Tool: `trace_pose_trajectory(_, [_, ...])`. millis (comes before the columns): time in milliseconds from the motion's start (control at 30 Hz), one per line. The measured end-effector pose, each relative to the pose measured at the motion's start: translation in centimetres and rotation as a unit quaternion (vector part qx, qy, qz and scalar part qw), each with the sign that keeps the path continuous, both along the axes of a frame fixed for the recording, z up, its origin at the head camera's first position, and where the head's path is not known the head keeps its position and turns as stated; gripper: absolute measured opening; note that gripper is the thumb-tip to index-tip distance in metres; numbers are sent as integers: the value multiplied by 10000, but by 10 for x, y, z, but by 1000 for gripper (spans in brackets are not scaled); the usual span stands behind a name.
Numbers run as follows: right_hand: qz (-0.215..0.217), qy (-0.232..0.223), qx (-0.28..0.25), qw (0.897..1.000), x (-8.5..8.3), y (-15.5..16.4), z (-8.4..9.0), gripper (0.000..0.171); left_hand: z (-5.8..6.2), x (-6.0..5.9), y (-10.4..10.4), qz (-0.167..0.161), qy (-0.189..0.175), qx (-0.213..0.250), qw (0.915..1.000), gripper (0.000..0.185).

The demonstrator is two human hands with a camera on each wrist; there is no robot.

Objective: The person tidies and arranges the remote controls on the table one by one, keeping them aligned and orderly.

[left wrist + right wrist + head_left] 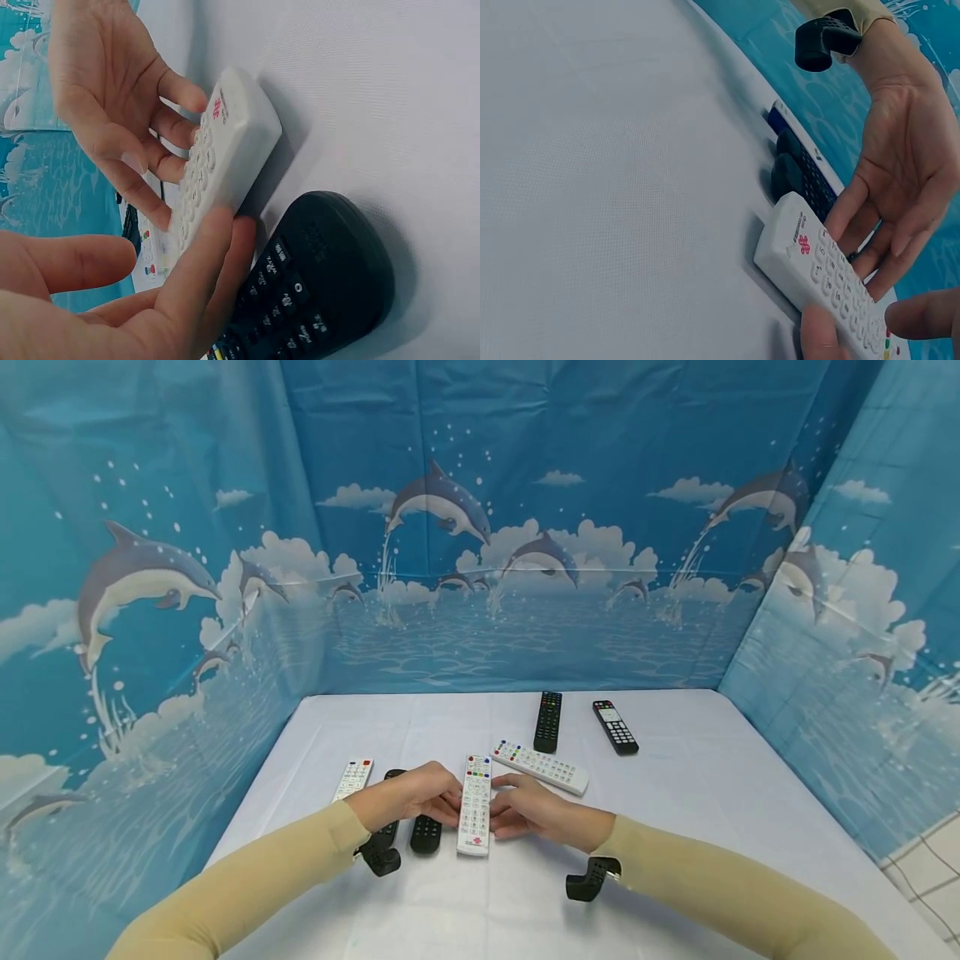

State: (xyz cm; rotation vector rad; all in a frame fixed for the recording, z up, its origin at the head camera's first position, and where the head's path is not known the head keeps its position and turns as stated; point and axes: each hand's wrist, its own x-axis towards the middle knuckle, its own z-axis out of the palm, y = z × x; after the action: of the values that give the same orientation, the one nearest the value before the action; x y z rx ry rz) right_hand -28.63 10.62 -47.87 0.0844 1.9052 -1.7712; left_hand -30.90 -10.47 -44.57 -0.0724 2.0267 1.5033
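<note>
We see a white remote lying lengthwise on the white tablecloth near the middle of the front edge, its coloured buttons toward the far edge. Our left hand rests against its left side with straight fingers touching the long edge, and our right hand meets the right side the same way, fingers relaxed and only lightly bent, touching rather than wrapped around it. In the left wrist view the left fingertips press the remote's side, and a black remote lies just beside it on the cloth. That black remote sits partly under the left hand, with another black remote and a second white remote toward the left edge. Toward the far edge lie a long white remote at an angle and 2 black remotes, well apart from both hands.
</note>
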Motion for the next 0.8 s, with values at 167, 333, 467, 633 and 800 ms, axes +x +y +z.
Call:
trace_pose_trajectory(167, [71,80,94,9999,-1,1,1,61,3,-1,1,-28,47,-214,9998,23])
trace_pose_trajectory(333, [103,143,77,9998,-3,2,0,58,5,-1,2,-70,72,-381,9992,25])
trace_pose_trajectory(467, [117,174,-1,9998,-5,4,-3,57,5,-2,3,-91,172,-467,9987,27])
trace_pose_trajectory(633, [99,201,-27,9997,-6,5,-4,56,5,-3,4,-114,307,-571,9978,28])
trace_pose_trajectory(800, [68,186,-61,9998,-7,5,-5,56,4,-3,4,-90,307,-571,9979,28])
